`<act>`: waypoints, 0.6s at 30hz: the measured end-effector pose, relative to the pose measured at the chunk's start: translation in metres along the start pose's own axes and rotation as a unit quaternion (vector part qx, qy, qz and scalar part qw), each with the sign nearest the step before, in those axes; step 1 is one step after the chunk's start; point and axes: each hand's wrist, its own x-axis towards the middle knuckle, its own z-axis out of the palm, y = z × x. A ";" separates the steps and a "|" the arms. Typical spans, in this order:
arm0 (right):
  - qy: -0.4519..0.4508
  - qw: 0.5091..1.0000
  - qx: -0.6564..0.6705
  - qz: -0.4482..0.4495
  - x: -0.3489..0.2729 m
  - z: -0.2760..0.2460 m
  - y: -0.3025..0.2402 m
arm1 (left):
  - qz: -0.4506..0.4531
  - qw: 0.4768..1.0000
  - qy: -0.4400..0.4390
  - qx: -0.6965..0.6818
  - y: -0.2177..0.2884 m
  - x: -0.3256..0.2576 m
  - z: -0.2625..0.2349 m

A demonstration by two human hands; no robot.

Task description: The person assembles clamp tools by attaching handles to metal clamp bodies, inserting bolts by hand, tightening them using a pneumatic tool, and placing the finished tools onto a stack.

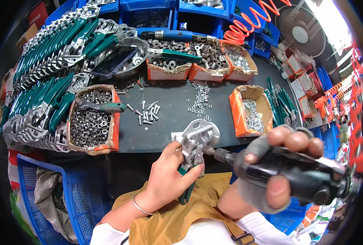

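Note:
My left hand (167, 175) is closed round a metal clamp-like tool with green handles (196, 141), its silver head just over the table's near edge. From the right, my right hand (267, 171), in a grey fingerless glove, grips a black power screwdriver (287, 175). The bit end of the screwdriver meets the side of the silver head; whether it sits on a fastener there is too small to tell. Small nuts (200, 96) and short bolts (149, 113) lie loose on the table beyond my hands.
Left stands a box of nuts (115, 134) with a green-handled ratchet (108, 107) across it; right, a box of bolts (238, 122). Green-handled tools (46, 61) are stacked far left. Boxes of metal parts (169, 73) line the back, beneath a coiled orange hose (247, 26).

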 end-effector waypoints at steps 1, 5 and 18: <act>-0.009 0.998 -0.056 -0.005 -0.002 0.004 0.002 | 0.008 1.000 0.000 -0.021 0.001 0.001 0.002; -0.013 0.994 -0.107 0.016 -0.013 0.008 0.002 | 0.008 0.991 -0.012 -0.131 0.003 -0.002 0.005; 0.066 0.994 -0.071 -0.044 -0.011 0.019 -0.016 | -0.032 0.991 -0.006 -0.133 -0.001 -0.002 0.008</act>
